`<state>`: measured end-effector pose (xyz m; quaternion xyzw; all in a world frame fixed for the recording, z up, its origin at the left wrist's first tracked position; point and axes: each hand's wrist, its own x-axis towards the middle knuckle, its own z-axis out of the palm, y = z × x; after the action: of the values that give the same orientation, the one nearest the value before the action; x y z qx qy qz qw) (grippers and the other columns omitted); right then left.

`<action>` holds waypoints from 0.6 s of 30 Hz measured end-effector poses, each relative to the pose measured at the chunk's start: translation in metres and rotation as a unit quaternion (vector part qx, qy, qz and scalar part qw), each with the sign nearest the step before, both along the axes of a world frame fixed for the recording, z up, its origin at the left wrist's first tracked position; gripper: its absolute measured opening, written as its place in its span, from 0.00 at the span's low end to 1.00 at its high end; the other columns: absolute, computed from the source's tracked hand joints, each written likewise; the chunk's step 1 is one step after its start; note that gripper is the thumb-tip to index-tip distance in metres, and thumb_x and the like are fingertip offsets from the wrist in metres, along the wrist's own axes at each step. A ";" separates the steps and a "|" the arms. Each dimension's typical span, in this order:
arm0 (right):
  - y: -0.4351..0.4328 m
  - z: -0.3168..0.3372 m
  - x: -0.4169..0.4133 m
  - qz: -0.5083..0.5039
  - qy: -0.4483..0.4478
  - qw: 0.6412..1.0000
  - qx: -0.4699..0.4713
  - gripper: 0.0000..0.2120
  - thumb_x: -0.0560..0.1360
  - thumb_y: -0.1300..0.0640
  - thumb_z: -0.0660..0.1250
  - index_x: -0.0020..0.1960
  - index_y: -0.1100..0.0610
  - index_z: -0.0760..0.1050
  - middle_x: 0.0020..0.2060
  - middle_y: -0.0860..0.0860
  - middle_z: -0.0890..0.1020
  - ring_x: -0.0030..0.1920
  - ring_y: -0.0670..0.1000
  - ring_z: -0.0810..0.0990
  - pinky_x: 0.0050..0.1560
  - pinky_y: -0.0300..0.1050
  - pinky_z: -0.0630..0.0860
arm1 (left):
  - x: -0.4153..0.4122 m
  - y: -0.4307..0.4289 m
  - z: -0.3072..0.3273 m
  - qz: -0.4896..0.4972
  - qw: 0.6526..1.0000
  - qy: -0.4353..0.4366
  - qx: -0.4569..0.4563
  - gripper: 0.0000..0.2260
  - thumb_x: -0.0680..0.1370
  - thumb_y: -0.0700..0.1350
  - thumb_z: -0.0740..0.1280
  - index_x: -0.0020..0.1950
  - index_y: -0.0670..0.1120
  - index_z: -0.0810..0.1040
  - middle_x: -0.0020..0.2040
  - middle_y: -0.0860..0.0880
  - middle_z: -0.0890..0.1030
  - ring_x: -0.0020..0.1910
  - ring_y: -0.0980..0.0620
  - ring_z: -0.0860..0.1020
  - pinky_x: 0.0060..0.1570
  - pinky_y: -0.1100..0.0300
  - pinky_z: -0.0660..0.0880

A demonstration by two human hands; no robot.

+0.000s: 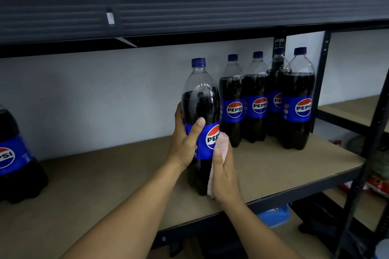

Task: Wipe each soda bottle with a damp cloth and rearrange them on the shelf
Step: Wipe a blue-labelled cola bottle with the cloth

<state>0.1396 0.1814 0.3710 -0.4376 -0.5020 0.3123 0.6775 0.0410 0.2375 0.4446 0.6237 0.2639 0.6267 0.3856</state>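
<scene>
Nearest, the person's left hand [185, 145] is gripping the soda bottle [200, 101] at its label, thumb in front, while the right hand [224, 174] is pressing the pink cloth [222, 142] against its lower right side, fingers fairly straight. Wiping appears to be under way on this bottle, which is standing upright at the front of the shelf [105, 185], long axis vertical, cap up and logo facing the camera. Next it is probably needing a turn to expose its back, then a place beside the four bottles [259, 107] grouped at the rear right.
</scene>
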 end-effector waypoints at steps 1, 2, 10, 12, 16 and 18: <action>0.000 0.000 0.001 0.002 0.004 1.000 0.008 0.40 0.77 0.21 0.53 0.82 0.41 0.60 0.72 0.41 0.75 0.72 0.42 0.74 0.74 0.53 0.73 | 0.002 -0.001 0.000 -0.001 1.000 -0.007 -0.001 0.47 0.71 0.69 0.73 0.83 0.52 0.58 0.72 0.56 0.76 0.65 0.55 0.80 0.58 0.58 0.81; -0.001 0.001 0.002 0.002 0.009 1.000 0.014 0.40 0.77 0.23 0.54 0.82 0.42 0.60 0.72 0.41 0.75 0.72 0.43 0.74 0.75 0.54 0.73 | 0.005 -0.002 0.000 0.010 1.000 -0.009 0.004 0.49 0.70 0.74 0.70 0.83 0.51 0.58 0.71 0.60 0.76 0.66 0.58 0.79 0.60 0.59 0.80; 0.007 0.063 0.010 0.005 -0.053 0.997 0.049 0.21 0.85 0.35 0.55 0.77 0.30 0.56 0.68 0.20 0.68 0.71 0.25 0.64 0.71 0.32 0.63 | 0.008 -0.003 -0.005 0.084 0.994 0.020 0.062 0.45 0.75 0.78 0.55 0.82 0.49 0.64 0.74 0.61 0.73 0.72 0.65 0.71 0.66 0.73 0.67; 0.018 0.115 0.012 -0.028 -0.082 0.992 0.090 0.27 0.86 0.38 0.54 0.83 0.40 0.56 0.76 0.31 0.67 0.73 0.30 0.64 0.66 0.28 0.61 | 0.007 -0.001 -0.007 0.070 0.996 0.013 0.048 0.43 0.75 0.77 0.58 0.82 0.50 0.63 0.73 0.59 0.75 0.72 0.61 0.73 0.69 0.65 0.70; 0.031 0.175 0.013 -0.028 -0.127 0.980 0.153 0.26 0.86 0.40 0.55 0.82 0.49 0.64 0.75 0.47 0.74 0.71 0.42 0.72 0.64 0.33 0.69 | 0.006 -0.001 -0.009 0.041 0.999 -0.002 0.004 0.45 0.72 0.78 0.63 0.82 0.52 0.63 0.71 0.54 0.78 0.65 0.55 0.81 0.60 0.58 0.79; 0.029 0.156 0.012 -0.034 -0.132 0.978 0.158 0.26 0.86 0.39 0.55 0.81 0.45 0.64 0.69 0.34 0.73 0.67 0.30 0.71 0.64 0.27 0.67 | 0.006 -0.003 -0.007 0.048 0.999 0.002 0.014 0.45 0.73 0.78 0.62 0.82 0.50 0.63 0.72 0.54 0.77 0.67 0.58 0.79 0.61 0.63 0.77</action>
<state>0.1512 0.2100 0.5271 -0.3795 -0.6148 0.1449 0.6760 0.0470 0.2346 0.4380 0.6169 0.2850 0.6470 0.3458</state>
